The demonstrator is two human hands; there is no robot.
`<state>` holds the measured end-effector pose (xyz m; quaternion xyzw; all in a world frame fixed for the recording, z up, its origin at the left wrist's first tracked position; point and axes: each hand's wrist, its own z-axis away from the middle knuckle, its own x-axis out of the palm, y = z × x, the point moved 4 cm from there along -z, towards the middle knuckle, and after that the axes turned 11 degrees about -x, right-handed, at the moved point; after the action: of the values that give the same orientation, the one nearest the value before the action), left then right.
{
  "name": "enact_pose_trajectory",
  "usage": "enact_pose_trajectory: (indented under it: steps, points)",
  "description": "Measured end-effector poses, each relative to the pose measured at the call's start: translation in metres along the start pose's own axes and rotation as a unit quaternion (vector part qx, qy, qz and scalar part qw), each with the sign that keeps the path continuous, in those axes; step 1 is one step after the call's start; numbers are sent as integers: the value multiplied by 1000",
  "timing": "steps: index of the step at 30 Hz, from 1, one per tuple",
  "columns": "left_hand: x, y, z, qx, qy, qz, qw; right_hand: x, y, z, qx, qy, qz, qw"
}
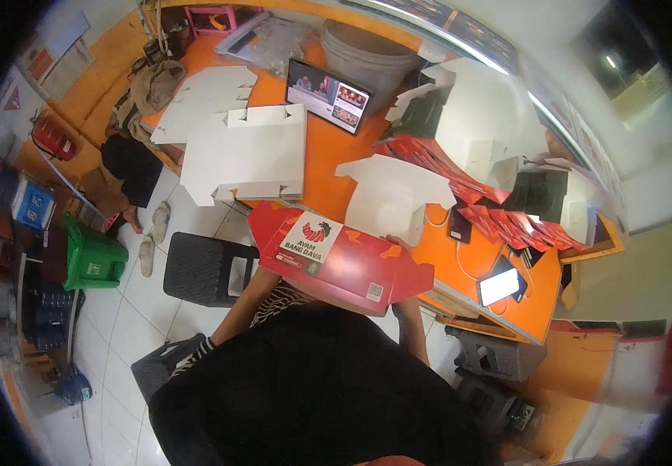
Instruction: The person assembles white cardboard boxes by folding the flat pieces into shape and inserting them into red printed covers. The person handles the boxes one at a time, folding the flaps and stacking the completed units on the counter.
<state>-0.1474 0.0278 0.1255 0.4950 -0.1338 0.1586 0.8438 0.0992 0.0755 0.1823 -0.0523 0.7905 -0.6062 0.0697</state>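
Note:
A red cardboard food box (336, 252), partly folded with angled end flaps, is held in front of my body at the table's near edge. My left hand (268, 277) grips its left lower side, the fingers mostly hidden behind the card. At the far edge of the box, fingertips of my right hand (398, 242) show; the rest of that hand is covered. Just beyond lies a white unfolded box blank (390, 198). To the left, a stack of flat white blanks (254, 155) overhangs the orange table (324, 159).
Red-edged nested boxes (460, 175) line the table's right side. A tablet (328, 95) playing video leans against a grey bucket (367, 58). Phones with cables, one a lit phone (499, 287), lie near the right corner. A dark stool (204, 268) and green bin (95, 252) stand left.

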Motion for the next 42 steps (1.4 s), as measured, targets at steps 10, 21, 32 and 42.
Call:
enact_pose_trajectory:
  steps: [10, 21, 32, 42]
  points:
    - [-37, 67, 12, -14, 46, 143, 989, 69, 21, -35, 151, -77, -67, 983]
    - [-81, 92, 12, 99, -1, 165, 981, 136, 45, -56, 265, 60, -280, 921]
    - [-123, 64, -43, 106, -62, 107, 987, 153, 77, -50, 135, 53, -354, 924]
    - [-148, 47, -47, -5, 89, -17, 996, 155, 47, -66, 165, 51, -236, 956]
